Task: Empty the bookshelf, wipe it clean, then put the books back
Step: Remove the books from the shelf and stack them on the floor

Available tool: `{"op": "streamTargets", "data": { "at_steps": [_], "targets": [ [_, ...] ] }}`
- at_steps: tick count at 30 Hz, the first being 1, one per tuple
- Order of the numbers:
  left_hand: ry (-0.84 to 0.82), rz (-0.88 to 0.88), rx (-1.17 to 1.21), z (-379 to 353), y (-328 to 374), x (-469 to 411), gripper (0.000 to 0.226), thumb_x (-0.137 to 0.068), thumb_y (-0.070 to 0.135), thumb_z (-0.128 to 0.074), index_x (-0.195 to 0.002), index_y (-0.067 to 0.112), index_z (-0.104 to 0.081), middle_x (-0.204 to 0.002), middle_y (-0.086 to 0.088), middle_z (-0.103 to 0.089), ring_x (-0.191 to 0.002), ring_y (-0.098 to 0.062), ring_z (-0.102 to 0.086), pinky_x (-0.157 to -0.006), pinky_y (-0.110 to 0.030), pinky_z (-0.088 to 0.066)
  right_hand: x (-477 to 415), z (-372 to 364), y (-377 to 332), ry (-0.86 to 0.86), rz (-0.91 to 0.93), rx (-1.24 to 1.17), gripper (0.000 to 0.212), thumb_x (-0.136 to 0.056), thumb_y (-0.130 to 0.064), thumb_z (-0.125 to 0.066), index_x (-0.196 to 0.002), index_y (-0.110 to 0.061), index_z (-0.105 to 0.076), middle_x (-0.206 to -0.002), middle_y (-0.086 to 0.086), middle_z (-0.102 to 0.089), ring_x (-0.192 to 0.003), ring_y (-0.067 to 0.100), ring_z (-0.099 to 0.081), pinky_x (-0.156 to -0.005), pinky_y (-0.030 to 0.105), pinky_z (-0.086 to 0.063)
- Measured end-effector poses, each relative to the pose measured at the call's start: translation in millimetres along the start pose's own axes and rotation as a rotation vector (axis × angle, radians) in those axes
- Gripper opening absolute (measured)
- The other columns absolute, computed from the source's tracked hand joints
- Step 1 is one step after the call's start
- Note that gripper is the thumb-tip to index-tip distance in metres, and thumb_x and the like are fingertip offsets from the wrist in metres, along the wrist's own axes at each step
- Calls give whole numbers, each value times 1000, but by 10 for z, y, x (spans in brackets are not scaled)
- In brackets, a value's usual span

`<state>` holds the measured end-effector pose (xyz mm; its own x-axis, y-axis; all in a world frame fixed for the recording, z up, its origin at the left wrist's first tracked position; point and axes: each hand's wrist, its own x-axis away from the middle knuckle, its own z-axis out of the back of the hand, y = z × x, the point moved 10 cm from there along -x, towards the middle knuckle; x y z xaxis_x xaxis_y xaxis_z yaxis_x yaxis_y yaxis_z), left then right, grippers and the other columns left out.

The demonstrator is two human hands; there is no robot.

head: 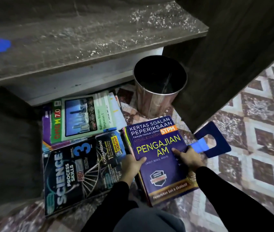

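Plainly, from the head view, the left hand (133,164) and right hand (188,158) grip the purple book (156,141) by its long edges, thumbs on the glossy cover. It lies low over the floor, just right of the science workbook (76,174), with its long axis running near to far. The speckled shelf board (82,39) lies farther off.

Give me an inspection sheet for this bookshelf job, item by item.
Surface: shelf board bare, coated with pale dust.
Job's things: purple book held in both hands; Science book and green book top two piles on the floor.
Clutter: metal bin upright beside the piles; dark blue bookend lying flat.
Grippers: left hand and right hand each grip a side edge of the purple book, thumbs on its cover.
Cables: nothing seen.
Surroundings: patterned floor; dark cabinet side at right.
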<state>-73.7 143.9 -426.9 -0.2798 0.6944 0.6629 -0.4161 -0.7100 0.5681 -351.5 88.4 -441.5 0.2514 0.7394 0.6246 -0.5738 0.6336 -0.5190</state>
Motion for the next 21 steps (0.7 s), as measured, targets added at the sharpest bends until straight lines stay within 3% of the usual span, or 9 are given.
{"op": "streamTargets", "data": {
  "at_steps": [5,8,10,12,14,18,21],
  "targets": [
    [30,17,-59,52,58,25,49,-75,44,-76,-92,0,-66,-95,-16,-70,-87,-29,-67,-64,-33,-48,-68,-29,56,3,-28,-33,62,-70,-51,-78,-103,-8,-48,-98,14,-67,-87,31,-66,-80,47,-55],
    [57,7,-128,102,118,57,48,-74,46,-76,-84,2,-60,-94,-17,-69,-87,-30,-66,-60,-32,-43,-79,34,7,49,-5,43,74,-60,-64,-78,-100,-6,-56,-108,16,-62,-92,33,-64,-84,49,-54],
    [76,1,-166,136,162,88,53,-74,45,-76,-89,-2,-60,-93,-18,-67,-88,-30,-64,-60,-31,-39,-74,127,-65,81,7,160,61,-68,-57,-77,-90,-2,-66,-109,18,-58,-93,35,-62,-88,46,-51],
    [75,-24,-198,142,219,105,49,-74,44,-77,-81,-1,-57,-85,-19,-64,-90,-32,-64,-62,-34,-41,-76,91,-62,-18,-26,159,44,-75,-45,-77,-80,-1,-70,-90,19,-70,-82,33,-68,-82,44,-56],
    [55,-52,-259,128,290,113,44,-76,42,-76,-74,4,-53,-84,-17,-64,-92,-31,-64,-67,-35,-45,-89,82,-66,-60,-41,154,45,-72,-39,-80,-91,0,-68,-93,20,-71,-82,32,-70,-80,46,-56],
    [69,-91,-425,165,461,130,41,-79,35,-75,-102,4,-63,-103,-12,-68,-96,-26,-65,-76,-31,-51,154,194,-384,8,59,411,73,-80,-33,-73,-132,4,-38,-133,23,-46,-120,38,-49,-97,40,-42],
    [92,-122,-520,212,551,174,36,-84,30,-70,-109,6,-60,-111,-10,-64,-103,-26,-61,-80,-31,-49,257,241,-543,28,123,493,77,-85,-34,-68,-140,1,-28,-145,23,-32,-130,39,-37,-105,41,-36]
  ]
}}
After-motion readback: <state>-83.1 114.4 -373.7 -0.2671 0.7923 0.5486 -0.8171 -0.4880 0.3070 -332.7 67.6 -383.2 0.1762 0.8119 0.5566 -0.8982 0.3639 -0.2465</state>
